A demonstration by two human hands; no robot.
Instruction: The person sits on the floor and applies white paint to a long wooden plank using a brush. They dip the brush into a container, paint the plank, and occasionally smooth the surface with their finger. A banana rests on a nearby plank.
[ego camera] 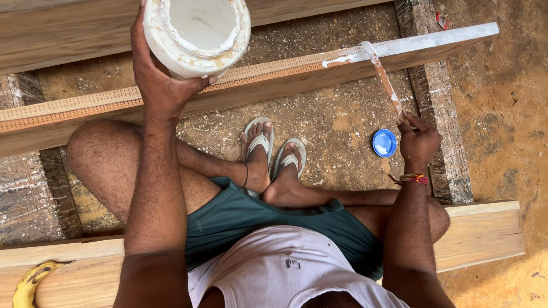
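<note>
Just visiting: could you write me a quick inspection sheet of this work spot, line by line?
Surface: wooden plank set on edge, its top edge coated white at the right end.
Job's things: white tub of white paste; stick spreading it on the plank.
Clutter: blue lid on the ground; banana on the bench plank.
Hands: left hand holds the tub; right hand holds the stick.
Cables: nothing seen.
Surroundings: sandy ground, more timber.
</note>
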